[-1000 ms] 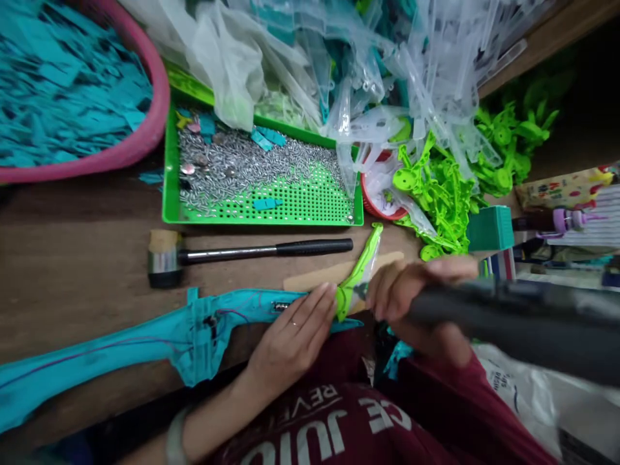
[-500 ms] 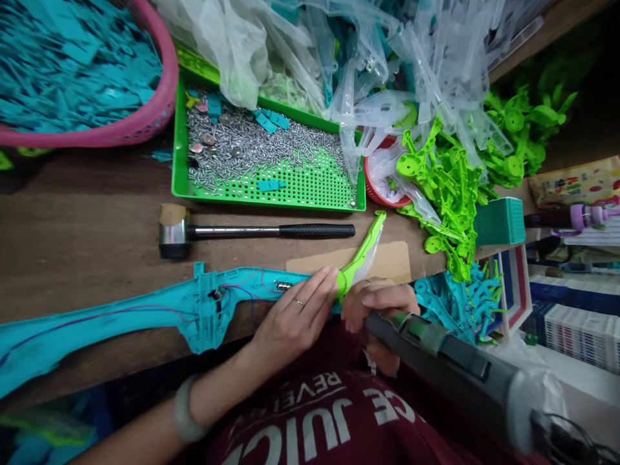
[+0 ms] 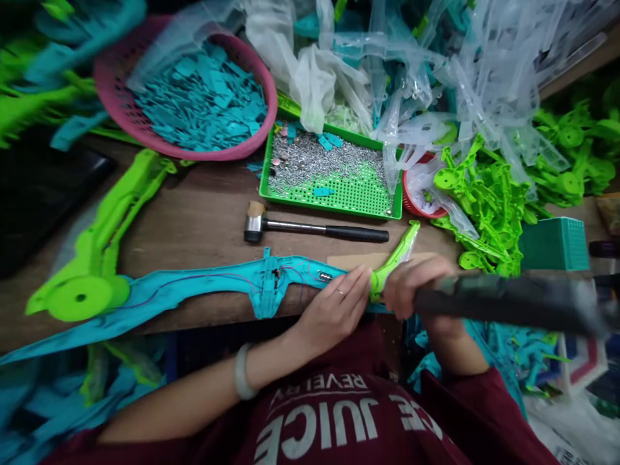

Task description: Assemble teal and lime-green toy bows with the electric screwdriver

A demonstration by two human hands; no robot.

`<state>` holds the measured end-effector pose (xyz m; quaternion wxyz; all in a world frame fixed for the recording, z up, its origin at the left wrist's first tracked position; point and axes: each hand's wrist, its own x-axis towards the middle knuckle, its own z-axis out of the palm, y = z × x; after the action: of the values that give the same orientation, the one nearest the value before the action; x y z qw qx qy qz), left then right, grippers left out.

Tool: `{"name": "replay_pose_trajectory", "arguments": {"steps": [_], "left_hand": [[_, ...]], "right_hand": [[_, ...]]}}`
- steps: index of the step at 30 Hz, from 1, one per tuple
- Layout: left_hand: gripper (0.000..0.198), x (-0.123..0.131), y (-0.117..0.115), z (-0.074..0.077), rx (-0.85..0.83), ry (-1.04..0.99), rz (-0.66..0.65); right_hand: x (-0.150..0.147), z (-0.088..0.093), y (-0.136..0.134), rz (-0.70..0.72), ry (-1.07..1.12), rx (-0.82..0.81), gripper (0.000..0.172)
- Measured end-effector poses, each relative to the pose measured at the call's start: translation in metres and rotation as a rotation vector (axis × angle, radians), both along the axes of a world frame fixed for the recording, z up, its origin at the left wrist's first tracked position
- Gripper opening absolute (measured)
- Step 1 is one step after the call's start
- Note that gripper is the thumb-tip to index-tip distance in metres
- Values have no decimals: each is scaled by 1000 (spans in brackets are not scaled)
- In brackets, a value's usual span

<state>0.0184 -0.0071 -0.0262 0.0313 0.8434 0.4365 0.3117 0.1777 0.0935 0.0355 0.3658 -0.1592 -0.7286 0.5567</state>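
A long blue plastic toy bow half (image 3: 208, 274) lies across the table, with thin wires and a small metal spring inside it. My left hand (image 3: 339, 300) rests over its right part, fingers straight and together, holding it down; the thumb is hidden. Just beyond the fingertips a lime-green limb (image 3: 394, 258) with a clear strip slants up from the blue part. My right hand (image 3: 416, 287) is wrapped round a dark grey electric screwdriver (image 3: 508, 303), blurred and roughly level, beside the green limb's base. The screwdriver's tip is hidden by the hand. Another green limb (image 3: 87, 297) joins the bow's left end.
A mallet (image 3: 310, 228) lies beyond the bow. Behind it a green tray (image 3: 334, 206) holds many screws. A pink basket (image 3: 188, 152) contains blue pieces. Green parts (image 3: 484, 206) and clear plastic parts (image 3: 484, 97) pile up at the right and back. Cardboard (image 3: 343, 261) lies by my hands.
The camera view has shifted left, bringing the bow's left end and more baskets into sight. The screwdriver has swung from slanting toward my body to nearly level. My left hand keeps its place on the bow.
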Motion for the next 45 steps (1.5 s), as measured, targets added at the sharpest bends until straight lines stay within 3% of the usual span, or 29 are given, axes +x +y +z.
{"name": "replay_pose_trajectory", "arguments": {"steps": [3,5,8,9,10,11,13,15,18,20,22,27,32,36,39,42,45], "left_hand": [[37,-8,-11,18,-55,-37,2],[35,-26,-25,31,-32,-105,23],[29,-65,-47,43,-11,-214,183],[28,-77,-52,44,-25,-243,259],[28,-89,-55,45,-40,-273,336],[28,-98,-55,45,-52,-304,398],[25,-111,-51,44,-58,-359,475],[23,-116,-42,41,-44,-397,508],[21,-116,-33,32,-36,-386,512],[23,-117,-31,23,-68,-305,509],[27,-119,-32,12,-93,-181,501],[29,-127,-33,3,-85,-55,500],[19,-135,-27,10,-99,-22,501],[10,-139,-23,12,-109,19,501],[12,-142,-24,16,-126,-85,512],[24,-138,-34,21,111,-221,536],[33,-119,-45,26,334,-89,250]], "right_hand": [[1,11,24,-254,181,-49,35],[6,20,24,-534,42,63,34],[8,39,-7,-1072,-196,570,42],[4,44,-20,-1160,-246,750,46],[-5,48,-33,-1122,-312,880,47],[-18,49,-42,-961,-402,960,43],[-54,42,-47,-349,-615,1025,26],[-93,27,-34,89,-751,1128,19],[-129,9,-2,443,-836,1248,24],[-131,6,13,491,-838,1261,26],[-124,8,19,441,-844,1222,27],[-116,14,24,353,-869,996,23],[-146,21,33,557,-810,714,23],[-166,28,35,723,-777,611,28],[-168,30,35,764,-764,560,19],[-164,30,37,779,-749,560,13],[-166,29,41,810,-773,532,14]]}}
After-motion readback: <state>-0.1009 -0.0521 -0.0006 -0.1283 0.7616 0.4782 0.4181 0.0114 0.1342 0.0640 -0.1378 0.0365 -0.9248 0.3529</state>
